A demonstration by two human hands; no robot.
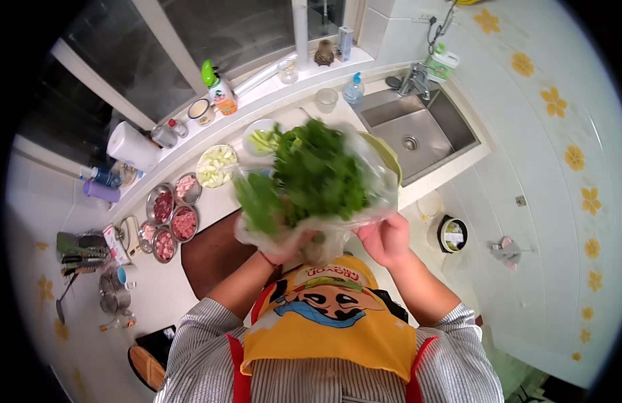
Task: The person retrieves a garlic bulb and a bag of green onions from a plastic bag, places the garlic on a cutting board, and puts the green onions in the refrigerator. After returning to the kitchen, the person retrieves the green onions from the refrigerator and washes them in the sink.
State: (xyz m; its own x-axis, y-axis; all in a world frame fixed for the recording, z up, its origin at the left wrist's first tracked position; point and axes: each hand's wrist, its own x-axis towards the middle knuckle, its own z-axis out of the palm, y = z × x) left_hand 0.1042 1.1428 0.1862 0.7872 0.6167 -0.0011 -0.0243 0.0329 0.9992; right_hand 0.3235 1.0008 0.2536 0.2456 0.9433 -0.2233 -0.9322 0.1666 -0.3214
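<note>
A clear plastic bag of leafy greens is held up in front of my apron, its leaves spilling out at the top and slightly blurred. My right hand pinches the bag's lower right edge. At the lower left, my left hand grips the bag, its fingers partly hidden behind plastic and leaves. Behind the bag, a green rim shows, perhaps of a basin. Left of the greens are a plate of chopped pale vegetable and a bowl with cut green pieces.
Several metal bowls of meat stand on the left counter beside a brown board. At the right is a steel sink with a faucet. A spray bottle and paper roll line the sill. A bin stands lower right.
</note>
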